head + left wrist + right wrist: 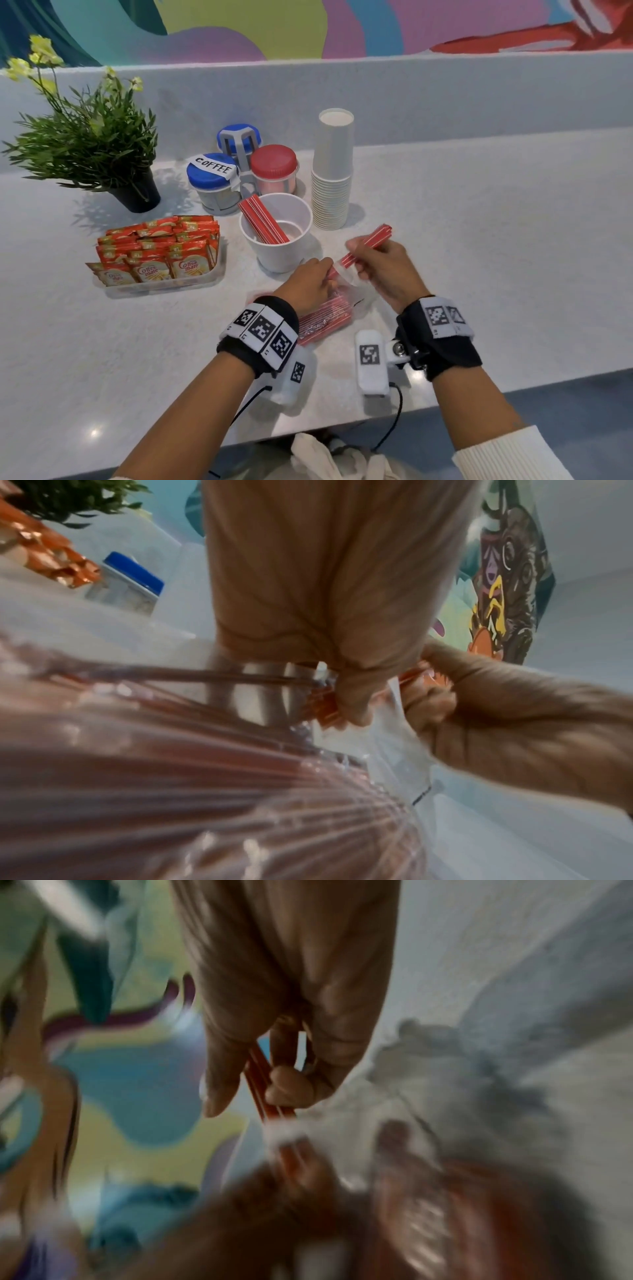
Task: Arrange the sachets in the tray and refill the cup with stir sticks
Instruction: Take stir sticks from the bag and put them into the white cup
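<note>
A clear plastic bag (325, 317) of red stir sticks lies on the counter in front of me. My left hand (310, 284) pinches the bag's open mouth (346, 696). My right hand (380, 263) grips a small bunch of red stir sticks (371, 238), half drawn out of the bag and pointing up to the right; the right wrist view shows the sticks (270, 1096) between thumb and fingers. A white cup (279, 233) just behind my hands holds several red sticks (263, 221). A clear tray (161, 286) on the left is packed with upright orange creamer sachets (157, 248).
Behind the cup stand three jars in a grey rack, one labelled coffee (212, 181) and one with a red lid (273, 168). A tall stack of paper cups (331, 171) stands to the right, a potted plant (89, 137) at far left. The counter's front edge (308, 431) runs under my wrists.
</note>
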Action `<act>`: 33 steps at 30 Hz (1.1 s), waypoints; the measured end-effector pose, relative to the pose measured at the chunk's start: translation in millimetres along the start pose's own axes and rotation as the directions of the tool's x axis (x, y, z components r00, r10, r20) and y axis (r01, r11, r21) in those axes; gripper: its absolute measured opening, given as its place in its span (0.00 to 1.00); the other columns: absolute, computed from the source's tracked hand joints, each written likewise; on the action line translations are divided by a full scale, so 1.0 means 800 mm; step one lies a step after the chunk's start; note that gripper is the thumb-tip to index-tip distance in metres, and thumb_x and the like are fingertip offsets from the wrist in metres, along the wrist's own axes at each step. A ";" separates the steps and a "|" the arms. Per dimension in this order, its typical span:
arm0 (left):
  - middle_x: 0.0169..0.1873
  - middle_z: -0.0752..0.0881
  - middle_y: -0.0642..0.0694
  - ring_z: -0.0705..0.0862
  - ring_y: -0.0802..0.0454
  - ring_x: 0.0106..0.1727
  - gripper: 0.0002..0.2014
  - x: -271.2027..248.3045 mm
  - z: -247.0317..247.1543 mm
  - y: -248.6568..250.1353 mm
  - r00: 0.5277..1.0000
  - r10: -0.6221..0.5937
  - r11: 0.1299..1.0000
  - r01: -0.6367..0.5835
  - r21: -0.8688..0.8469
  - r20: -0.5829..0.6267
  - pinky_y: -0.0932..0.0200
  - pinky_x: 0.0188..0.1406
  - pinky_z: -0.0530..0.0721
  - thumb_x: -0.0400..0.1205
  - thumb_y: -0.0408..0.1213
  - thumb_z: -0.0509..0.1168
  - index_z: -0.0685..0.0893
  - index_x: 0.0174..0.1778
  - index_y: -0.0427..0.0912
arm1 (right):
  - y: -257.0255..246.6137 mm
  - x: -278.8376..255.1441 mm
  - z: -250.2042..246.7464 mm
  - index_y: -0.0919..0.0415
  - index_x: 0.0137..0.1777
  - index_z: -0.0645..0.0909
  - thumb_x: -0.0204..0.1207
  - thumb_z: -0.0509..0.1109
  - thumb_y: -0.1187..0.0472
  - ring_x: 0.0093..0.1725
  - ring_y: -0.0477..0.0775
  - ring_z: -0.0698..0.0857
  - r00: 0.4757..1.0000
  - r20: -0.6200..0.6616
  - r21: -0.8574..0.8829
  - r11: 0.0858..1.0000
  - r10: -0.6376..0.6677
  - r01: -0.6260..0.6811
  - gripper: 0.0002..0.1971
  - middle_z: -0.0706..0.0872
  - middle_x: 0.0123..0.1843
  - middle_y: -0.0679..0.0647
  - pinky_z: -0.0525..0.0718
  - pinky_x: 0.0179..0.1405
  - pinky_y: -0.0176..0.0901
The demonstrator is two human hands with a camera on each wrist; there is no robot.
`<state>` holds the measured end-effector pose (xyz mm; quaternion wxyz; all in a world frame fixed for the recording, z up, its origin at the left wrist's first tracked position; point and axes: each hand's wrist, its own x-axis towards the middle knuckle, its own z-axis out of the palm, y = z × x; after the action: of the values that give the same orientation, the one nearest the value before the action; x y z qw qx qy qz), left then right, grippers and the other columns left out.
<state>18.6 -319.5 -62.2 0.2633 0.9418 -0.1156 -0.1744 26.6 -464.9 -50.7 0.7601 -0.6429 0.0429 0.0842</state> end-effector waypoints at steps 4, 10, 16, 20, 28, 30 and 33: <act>0.55 0.81 0.39 0.80 0.43 0.58 0.13 -0.006 -0.003 0.002 1.000 -0.002 0.998 0.003 -0.059 0.011 0.53 0.61 0.77 0.84 0.34 0.58 0.72 0.64 0.38 | 0.019 0.000 0.016 0.64 0.34 0.81 0.74 0.71 0.63 0.16 0.39 0.73 0.998 -0.035 -0.222 0.974 -0.047 0.038 0.09 0.78 0.16 0.45 0.70 0.18 0.29; 0.64 0.70 0.41 0.70 0.45 0.70 0.25 -0.028 -0.016 -0.004 1.000 0.003 0.989 -0.006 -0.145 -0.018 0.47 0.74 0.69 0.79 0.34 0.66 0.64 0.69 0.50 | -0.013 0.014 0.001 0.57 0.27 0.73 0.81 0.63 0.57 0.20 0.35 0.74 0.913 -0.249 -0.340 0.912 -0.322 0.228 0.19 0.75 0.24 0.48 0.74 0.31 0.34; 0.75 0.65 0.44 0.62 0.45 0.77 0.35 -0.029 -0.021 -0.014 0.978 -0.043 0.999 0.041 0.014 0.202 0.43 0.76 0.63 0.79 0.39 0.67 0.58 0.78 0.61 | 0.000 0.012 0.002 0.57 0.29 0.73 0.81 0.63 0.56 0.28 0.49 0.78 0.914 -0.269 -0.245 0.939 -0.304 0.240 0.17 0.77 0.26 0.52 0.78 0.33 0.39; 0.75 0.68 0.44 0.67 0.45 0.76 0.39 -0.026 -0.016 -0.019 0.971 -0.083 0.997 0.081 0.018 0.222 0.42 0.76 0.66 0.78 0.39 0.69 0.54 0.80 0.59 | 0.021 0.010 0.004 0.58 0.28 0.71 0.78 0.67 0.55 0.25 0.48 0.76 0.930 -0.271 -0.284 0.943 -0.250 0.172 0.18 0.77 0.24 0.54 0.78 0.35 0.41; 0.71 0.75 0.45 0.75 0.48 0.69 0.31 -0.032 -0.038 -0.012 0.983 -0.044 0.994 0.060 -0.090 0.176 0.54 0.67 0.73 0.79 0.38 0.67 0.64 0.77 0.54 | -0.005 0.013 0.021 0.56 0.26 0.67 0.79 0.66 0.56 0.22 0.47 0.66 0.934 -0.254 -0.189 0.960 -0.251 0.207 0.20 0.68 0.22 0.53 0.69 0.26 0.39; 0.66 0.79 0.44 0.79 0.52 0.62 0.26 -0.037 -0.061 -0.007 0.996 0.011 0.992 0.000 -0.124 0.085 0.62 0.61 0.74 0.80 0.41 0.66 0.70 0.74 0.50 | -0.034 0.017 0.037 0.55 0.26 0.67 0.80 0.65 0.57 0.21 0.46 0.67 0.928 -0.206 -0.141 0.948 -0.311 0.286 0.20 0.69 0.20 0.49 0.69 0.25 0.37; 0.59 0.84 0.44 0.80 0.54 0.54 0.19 -0.043 -0.105 -0.002 0.995 0.053 0.977 -0.069 -0.202 -0.082 0.63 0.55 0.76 0.81 0.39 0.64 0.75 0.69 0.45 | -0.073 0.030 0.070 0.56 0.25 0.68 0.81 0.63 0.57 0.18 0.44 0.69 0.917 -0.094 -0.080 0.921 -0.389 0.382 0.21 0.71 0.15 0.44 0.70 0.23 0.35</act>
<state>20.1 -269.2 13.6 0.3682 0.9117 -0.1156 -0.1411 58.5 -417.4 10.9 0.7388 -0.6648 -0.0459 -0.1008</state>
